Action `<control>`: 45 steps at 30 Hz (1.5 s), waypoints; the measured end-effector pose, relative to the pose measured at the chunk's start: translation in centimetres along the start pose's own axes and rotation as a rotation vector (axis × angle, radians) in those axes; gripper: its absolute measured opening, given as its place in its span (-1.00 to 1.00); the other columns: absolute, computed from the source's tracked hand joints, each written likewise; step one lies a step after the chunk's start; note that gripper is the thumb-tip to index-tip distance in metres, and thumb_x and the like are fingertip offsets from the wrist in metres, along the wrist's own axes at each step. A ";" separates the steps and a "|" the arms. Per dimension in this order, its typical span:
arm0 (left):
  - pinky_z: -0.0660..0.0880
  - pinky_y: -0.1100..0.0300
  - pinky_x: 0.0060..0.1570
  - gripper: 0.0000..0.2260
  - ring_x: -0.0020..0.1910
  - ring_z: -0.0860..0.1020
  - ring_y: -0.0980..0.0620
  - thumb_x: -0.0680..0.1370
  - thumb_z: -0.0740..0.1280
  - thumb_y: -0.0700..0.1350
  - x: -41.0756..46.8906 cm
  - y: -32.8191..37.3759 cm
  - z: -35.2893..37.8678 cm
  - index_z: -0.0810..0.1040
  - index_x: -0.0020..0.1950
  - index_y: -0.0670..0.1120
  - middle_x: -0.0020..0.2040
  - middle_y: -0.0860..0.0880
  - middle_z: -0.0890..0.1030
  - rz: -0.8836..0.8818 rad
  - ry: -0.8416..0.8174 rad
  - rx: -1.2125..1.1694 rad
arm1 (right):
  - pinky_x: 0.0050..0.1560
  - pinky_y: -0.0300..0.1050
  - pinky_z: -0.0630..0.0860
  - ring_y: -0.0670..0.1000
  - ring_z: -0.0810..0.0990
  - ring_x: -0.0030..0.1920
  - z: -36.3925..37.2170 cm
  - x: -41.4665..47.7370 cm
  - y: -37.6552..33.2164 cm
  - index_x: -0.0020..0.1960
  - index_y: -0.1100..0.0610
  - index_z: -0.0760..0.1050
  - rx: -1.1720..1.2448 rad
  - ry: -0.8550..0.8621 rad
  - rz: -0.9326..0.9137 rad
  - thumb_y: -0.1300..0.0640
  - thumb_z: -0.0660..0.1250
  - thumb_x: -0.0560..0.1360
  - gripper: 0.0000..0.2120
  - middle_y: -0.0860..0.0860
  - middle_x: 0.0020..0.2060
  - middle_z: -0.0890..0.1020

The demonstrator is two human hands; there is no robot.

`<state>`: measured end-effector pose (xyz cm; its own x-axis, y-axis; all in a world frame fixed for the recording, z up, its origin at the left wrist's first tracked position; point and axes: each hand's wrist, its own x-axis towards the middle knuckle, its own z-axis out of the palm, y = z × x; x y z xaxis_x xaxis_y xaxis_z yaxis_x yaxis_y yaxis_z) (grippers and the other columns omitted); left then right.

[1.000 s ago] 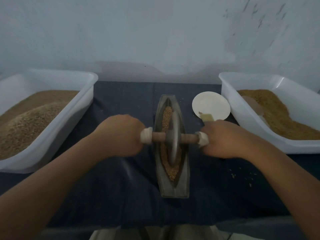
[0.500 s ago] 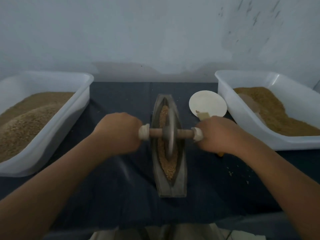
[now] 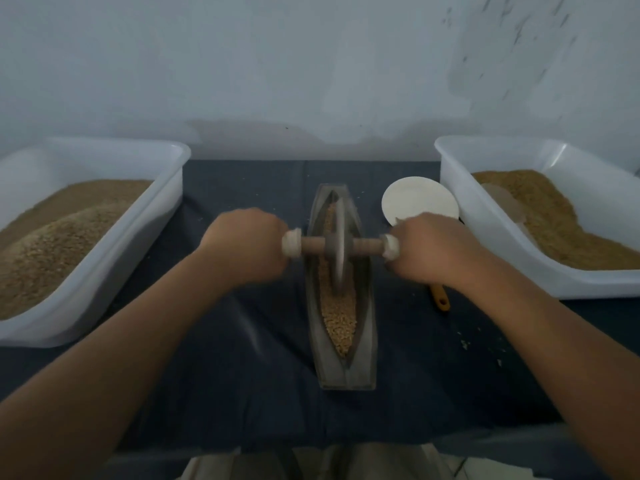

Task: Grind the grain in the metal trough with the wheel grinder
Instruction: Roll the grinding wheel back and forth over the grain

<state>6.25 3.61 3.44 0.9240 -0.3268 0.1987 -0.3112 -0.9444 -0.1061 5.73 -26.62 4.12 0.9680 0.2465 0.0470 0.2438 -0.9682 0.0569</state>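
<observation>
The metal trough (image 3: 346,374) is dull grey, darker in its hollow, and the grain (image 3: 341,317) in it is golden tan. The wheel grinder (image 3: 340,251) has a grey disc on a brown wooden axle, with off-white wrapping at both ends. The surface (image 3: 242,188) wears dark slate-blue cloth, speckled with pale crumbs at the right. The left tub (image 3: 149,237) and right tub (image 3: 519,142) are white (their fill is sandy brown). The plate (image 3: 415,202) is cream, the handle (image 3: 440,297) near it orange-yellow. The wall (image 3: 311,64) is pale blue-grey, flecked dark at upper right.
</observation>
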 end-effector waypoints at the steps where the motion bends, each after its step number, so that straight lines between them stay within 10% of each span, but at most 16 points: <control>1: 0.30 0.20 -0.42 -0.75 -0.45 0.41 0.04 0.40 0.27 0.19 -2.0 0.0 0.4 0.38 -0.35 0.07 -0.42 0.11 0.42 0.039 0.052 0.002 | -0.44 -0.17 0.33 -0.14 0.52 -0.41 0.0 -1.7 0.2 -0.32 -0.08 0.49 0.001 -0.027 -0.035 -0.21 0.31 0.43 -0.74 -0.11 -0.43 0.55; 13: 0.51 0.08 -0.23 -0.75 -0.22 0.59 -0.09 0.49 0.30 0.14 4.5 -0.2 0.5 0.48 -0.27 0.01 -0.23 0.04 0.58 -0.137 -0.064 -0.108 | -0.42 -0.16 0.21 -0.06 0.41 -0.41 -2.3 4.8 -1.0 -0.35 -0.04 0.38 -0.142 0.170 0.028 -0.06 0.40 0.50 -0.69 -0.07 -0.41 0.48; 19: 0.02 0.37 -0.48 -0.70 -0.59 0.15 0.23 0.33 0.22 0.22 -4.8 0.4 0.6 0.21 -0.45 0.10 -0.55 0.17 0.22 0.122 0.241 0.014 | -0.45 -0.19 0.33 -0.18 0.53 -0.41 -1.0 -3.8 -0.5 -0.30 -0.10 0.52 0.003 -0.144 -0.054 -0.20 0.32 0.40 -0.79 -0.12 -0.42 0.57; 27: 0.52 0.09 -0.24 -0.77 -0.26 0.58 -0.09 0.49 0.32 0.13 4.3 0.6 -1.1 0.49 -0.27 0.01 -0.28 0.04 0.54 -0.090 -0.001 -0.002 | -0.28 -0.09 0.47 0.01 0.55 -0.31 -0.7 4.0 -1.1 -0.30 -0.01 0.47 -0.034 0.108 0.106 -0.03 0.32 0.53 -0.76 -0.04 -0.36 0.56; 36: 0.05 0.32 -0.48 -0.69 -0.58 0.15 0.18 0.28 0.34 0.16 -4.7 0.7 -0.4 0.24 -0.45 0.10 -0.55 0.15 0.24 0.152 0.181 0.109 | -0.50 -0.19 0.23 -0.18 0.43 -0.48 0.5 -5.4 -0.2 -0.32 -0.14 0.46 0.091 -0.042 -0.067 -0.25 0.15 0.27 -0.77 -0.12 -0.48 0.47; 45: 0.54 0.08 -0.27 -0.79 -0.32 0.55 -0.03 0.48 0.35 0.10 4.8 0.4 -1.0 0.51 -0.27 0.01 -0.30 0.04 0.56 -0.106 -0.061 -0.011 | -0.14 0.03 0.62 0.02 0.56 -0.31 -0.7 3.9 -1.3 -0.31 0.00 0.45 -0.014 0.146 0.102 0.00 0.31 0.56 -0.72 -0.03 -0.36 0.56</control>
<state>10.38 1.60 5.29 0.9636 -0.2226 0.1483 -0.2132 -0.9740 -0.0770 9.18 -24.35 4.96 0.9685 0.1517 0.1974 0.1430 -0.9880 0.0579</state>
